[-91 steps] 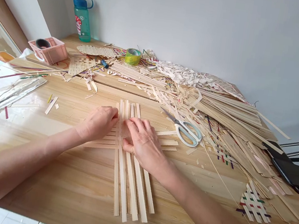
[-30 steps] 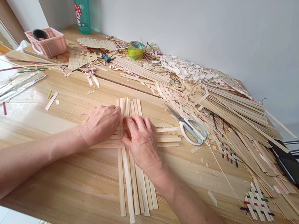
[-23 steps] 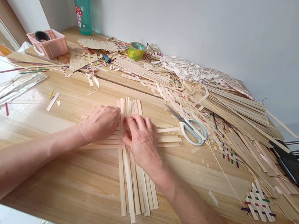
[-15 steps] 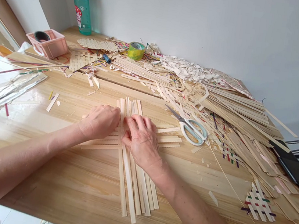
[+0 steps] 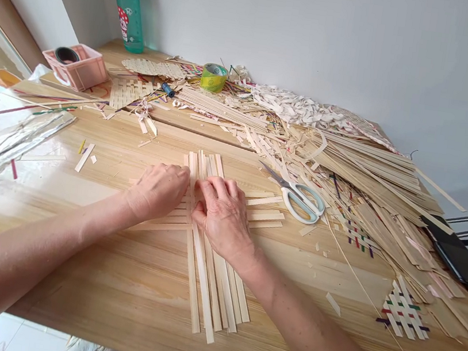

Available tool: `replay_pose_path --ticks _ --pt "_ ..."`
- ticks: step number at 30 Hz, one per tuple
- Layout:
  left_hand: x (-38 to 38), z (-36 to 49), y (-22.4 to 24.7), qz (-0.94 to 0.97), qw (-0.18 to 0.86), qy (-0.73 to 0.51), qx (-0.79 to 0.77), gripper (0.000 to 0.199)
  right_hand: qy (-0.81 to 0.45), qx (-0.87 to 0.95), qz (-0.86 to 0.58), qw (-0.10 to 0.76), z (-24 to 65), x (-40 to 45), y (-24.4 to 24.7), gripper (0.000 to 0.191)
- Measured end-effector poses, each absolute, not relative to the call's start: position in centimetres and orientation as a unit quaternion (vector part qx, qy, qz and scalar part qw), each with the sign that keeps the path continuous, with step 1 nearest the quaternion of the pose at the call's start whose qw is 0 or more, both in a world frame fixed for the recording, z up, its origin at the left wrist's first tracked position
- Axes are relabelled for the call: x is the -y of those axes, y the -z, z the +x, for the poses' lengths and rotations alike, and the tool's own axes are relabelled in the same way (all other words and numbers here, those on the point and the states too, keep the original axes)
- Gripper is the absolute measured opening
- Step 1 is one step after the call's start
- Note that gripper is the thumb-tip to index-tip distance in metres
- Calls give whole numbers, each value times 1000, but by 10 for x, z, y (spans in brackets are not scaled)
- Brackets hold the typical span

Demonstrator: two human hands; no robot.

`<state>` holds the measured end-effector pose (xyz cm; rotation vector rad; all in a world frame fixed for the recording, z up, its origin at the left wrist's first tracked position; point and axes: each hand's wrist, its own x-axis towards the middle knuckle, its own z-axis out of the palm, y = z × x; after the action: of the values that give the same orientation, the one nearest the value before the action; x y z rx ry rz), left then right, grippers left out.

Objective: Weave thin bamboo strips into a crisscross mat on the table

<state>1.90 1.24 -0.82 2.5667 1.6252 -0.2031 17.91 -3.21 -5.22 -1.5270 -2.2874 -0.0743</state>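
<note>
Pale flat wooden strips (image 5: 204, 270) lie fanned lengthwise on the table, crossed by sideways strips (image 5: 266, 219) in a partly woven mat. My left hand (image 5: 161, 189) is closed at the left edge of the lengthwise strips, its fingertips curled down on a strip and mostly hidden. Just to its right, my right hand (image 5: 225, 216) rests over the crossing, thumb and fingers bent against the lengthwise strips. Both hands cover much of the weave. Scissors (image 5: 298, 199) with white and pale blue handles lie right of my right hand, apart from it.
Loose strips (image 5: 374, 166) and scraps heap along the back and right. A small woven piece (image 5: 405, 310) lies at right, near a black device (image 5: 466, 260). Yellow-green tape (image 5: 213, 78), a pink basket (image 5: 79, 69) and a teal bottle (image 5: 130, 18) stand behind. Plastic wrapping (image 5: 11, 150) lies at left.
Both hands stay at almost the same place on the strips, with only a slight shift of the right fingers. The whole view has tilted a little.
</note>
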Motion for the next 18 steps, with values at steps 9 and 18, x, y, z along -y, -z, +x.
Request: replay_pose_path --ticks 9,18 --pt "-6 19 9 855 -19 30 -517 26 30 784 -551 284 183 36 54 28" --pt "-2 26 13 855 5 -26 -518 25 -8 789 -544 285 183 35 55 15"
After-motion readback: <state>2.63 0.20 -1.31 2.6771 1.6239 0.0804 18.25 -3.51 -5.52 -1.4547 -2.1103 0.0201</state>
